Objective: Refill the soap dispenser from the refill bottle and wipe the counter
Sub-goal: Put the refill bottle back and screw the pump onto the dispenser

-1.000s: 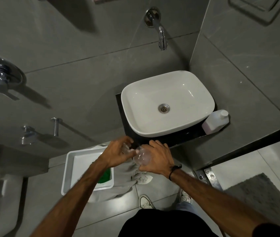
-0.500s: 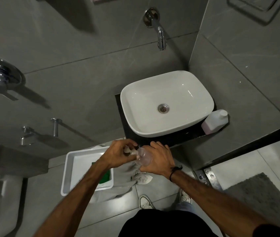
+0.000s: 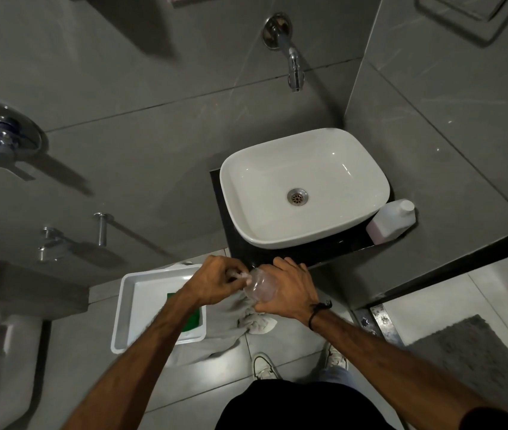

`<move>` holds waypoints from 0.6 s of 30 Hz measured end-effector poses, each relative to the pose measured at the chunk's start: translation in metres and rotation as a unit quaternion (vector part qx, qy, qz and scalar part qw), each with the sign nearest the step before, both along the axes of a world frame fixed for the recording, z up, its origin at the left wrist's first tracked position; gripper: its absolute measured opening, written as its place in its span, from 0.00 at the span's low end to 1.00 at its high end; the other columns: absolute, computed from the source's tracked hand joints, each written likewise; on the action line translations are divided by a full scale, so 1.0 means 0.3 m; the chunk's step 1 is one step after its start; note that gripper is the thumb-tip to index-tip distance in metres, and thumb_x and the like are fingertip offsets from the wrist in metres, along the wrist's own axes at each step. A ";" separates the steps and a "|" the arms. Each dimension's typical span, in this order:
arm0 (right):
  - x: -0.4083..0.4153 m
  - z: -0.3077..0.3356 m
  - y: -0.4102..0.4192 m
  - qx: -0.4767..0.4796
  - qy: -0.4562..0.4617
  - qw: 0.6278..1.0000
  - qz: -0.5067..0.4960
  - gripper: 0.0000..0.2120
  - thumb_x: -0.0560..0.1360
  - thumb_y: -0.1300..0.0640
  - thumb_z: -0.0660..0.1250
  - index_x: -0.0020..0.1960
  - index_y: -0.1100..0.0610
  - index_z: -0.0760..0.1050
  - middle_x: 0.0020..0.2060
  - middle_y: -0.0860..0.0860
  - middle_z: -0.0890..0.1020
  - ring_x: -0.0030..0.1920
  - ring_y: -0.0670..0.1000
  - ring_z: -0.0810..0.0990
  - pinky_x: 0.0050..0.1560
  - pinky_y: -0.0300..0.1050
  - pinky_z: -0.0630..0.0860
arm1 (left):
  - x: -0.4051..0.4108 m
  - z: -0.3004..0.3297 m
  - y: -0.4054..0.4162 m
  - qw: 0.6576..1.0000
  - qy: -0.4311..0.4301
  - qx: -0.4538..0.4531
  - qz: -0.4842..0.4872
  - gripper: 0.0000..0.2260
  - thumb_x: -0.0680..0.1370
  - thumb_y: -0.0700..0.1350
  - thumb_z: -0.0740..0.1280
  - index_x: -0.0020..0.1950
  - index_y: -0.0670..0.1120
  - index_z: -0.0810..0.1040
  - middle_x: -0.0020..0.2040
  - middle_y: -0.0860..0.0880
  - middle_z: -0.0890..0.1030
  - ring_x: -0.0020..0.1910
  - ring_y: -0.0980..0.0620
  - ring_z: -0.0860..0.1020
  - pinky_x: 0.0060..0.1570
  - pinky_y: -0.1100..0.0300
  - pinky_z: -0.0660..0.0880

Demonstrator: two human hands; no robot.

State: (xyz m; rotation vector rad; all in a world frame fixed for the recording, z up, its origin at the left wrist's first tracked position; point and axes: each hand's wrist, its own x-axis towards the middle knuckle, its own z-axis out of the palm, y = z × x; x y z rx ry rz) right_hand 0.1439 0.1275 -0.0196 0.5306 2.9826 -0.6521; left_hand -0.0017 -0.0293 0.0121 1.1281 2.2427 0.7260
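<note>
I hold a clear soap dispenser bottle [image 3: 260, 288] in front of the black counter [image 3: 308, 246]. My right hand [image 3: 287, 288] wraps around its body. My left hand [image 3: 215, 282] is closed on its pump top [image 3: 242, 276], which my fingers mostly hide. The white refill bottle [image 3: 390, 221], with pinkish liquid at its base and its cap on, stands on the counter at the right of the white basin [image 3: 304, 184]. A grey cloth [image 3: 243, 318] hangs below my hands.
A white tray [image 3: 141, 308] holding a green sponge [image 3: 195, 321] sits lower left of the counter. A chrome tap [image 3: 291, 63] juts from the wall above the basin. Wall fittings and a toilet are at the left, a grey mat at the lower right.
My left hand has turned slightly on the pump top while the right keeps the bottle steady. Both hands have shifted a little to the left.
</note>
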 end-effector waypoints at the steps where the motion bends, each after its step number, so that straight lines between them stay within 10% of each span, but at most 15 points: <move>1: 0.002 -0.001 -0.001 0.000 -0.001 1.000 -0.001 0.31 0.54 0.30 0.68 0.53 0.43 0.75 0.43 0.43 0.73 0.46 0.48 0.74 0.47 0.49 0.73 | -0.001 0.002 0.000 1.000 -0.007 0.006 -0.014 0.08 0.73 0.50 0.77 0.51 0.51 0.86 0.44 0.59 0.85 0.41 0.67 0.81 0.39 0.75 0.74; 6: 0.006 -0.008 0.001 0.001 0.003 1.000 -0.012 0.30 0.54 0.31 0.69 0.53 0.43 0.75 0.42 0.43 0.73 0.45 0.48 0.74 0.46 0.49 0.74 | 0.002 0.006 -0.006 1.000 0.004 0.008 0.009 0.16 0.71 0.55 0.78 0.56 0.54 0.84 0.51 0.58 0.85 0.45 0.65 0.80 0.45 0.68 0.77; 10: 0.008 -0.020 0.016 0.010 0.000 1.000 -0.017 0.32 0.55 0.31 0.68 0.55 0.43 0.74 0.43 0.43 0.72 0.46 0.48 0.74 0.46 0.49 0.73 | -0.002 0.011 -0.004 0.984 -0.036 -0.091 0.147 0.29 0.72 0.73 0.64 0.44 0.47 0.82 0.38 0.51 0.86 0.37 0.53 0.84 0.38 0.57 0.82; 14: 0.005 -0.036 0.025 0.024 -0.013 1.000 -0.007 0.33 0.55 0.29 0.67 0.56 0.42 0.74 0.44 0.43 0.72 0.46 0.48 0.73 0.46 0.49 0.73 | -0.014 0.011 -0.007 0.961 -0.195 -0.052 0.187 0.21 0.77 0.60 0.70 0.41 0.42 0.84 0.34 0.44 0.87 0.32 0.47 0.85 0.38 0.52 0.85; 18: 0.012 -0.052 0.026 0.030 -0.013 0.999 -0.016 0.31 0.54 0.29 0.66 0.53 0.42 0.74 0.42 0.43 0.71 0.45 0.48 0.73 0.45 0.48 0.73 | -0.019 -0.003 -0.011 0.992 -0.084 0.026 0.086 0.05 0.74 0.44 0.78 0.49 0.49 0.88 0.42 0.53 0.88 0.42 0.55 0.86 0.51 0.52 0.84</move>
